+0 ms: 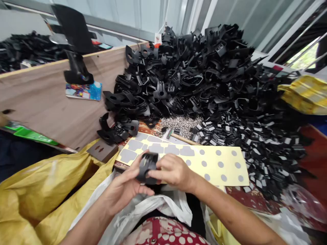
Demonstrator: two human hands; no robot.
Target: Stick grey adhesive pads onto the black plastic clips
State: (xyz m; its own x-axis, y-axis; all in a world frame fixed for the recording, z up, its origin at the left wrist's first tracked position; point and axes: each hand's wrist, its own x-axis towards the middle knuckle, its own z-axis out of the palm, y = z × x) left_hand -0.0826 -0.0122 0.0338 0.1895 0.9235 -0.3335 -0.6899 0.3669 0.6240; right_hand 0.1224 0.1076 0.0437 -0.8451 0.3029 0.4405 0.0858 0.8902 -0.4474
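While your left hand (125, 186) grasps a curved black plastic part (146, 167) over the near edge of a pale yellow sheet of grey stickers (230, 172), your right hand (176, 172) grips the part's right side. Beyond the sheet rises a heap of black plastic pieces (189, 71).
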